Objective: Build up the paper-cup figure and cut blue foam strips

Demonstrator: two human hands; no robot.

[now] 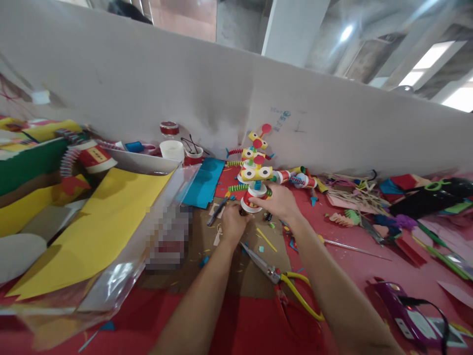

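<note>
A paper-cup figure [254,197] with a yellow band bearing two round eyes, a red disc and green coiled paper arms stands in front of me. My right hand [281,201] grips its cup from the right, fingers closed on it. Against the lower left of the rim, my left hand [235,222] is curled closed, its fingertips partly hidden. Just behind are other figures with yellow eye bands [259,140]. Below my hands, scissors [273,275] with red and yellow handles lie on the brown cardboard [236,283]. Left of my left hand is a dark pen [217,212].
A white box [177,190] with yellow paper sheets [111,212] stands left. Blue paper [204,182] lies behind the cardboard. A long screwdriver [354,249], paper scraps and a purple device [410,315] with a cable are at right. A white partition [207,93] rises behind.
</note>
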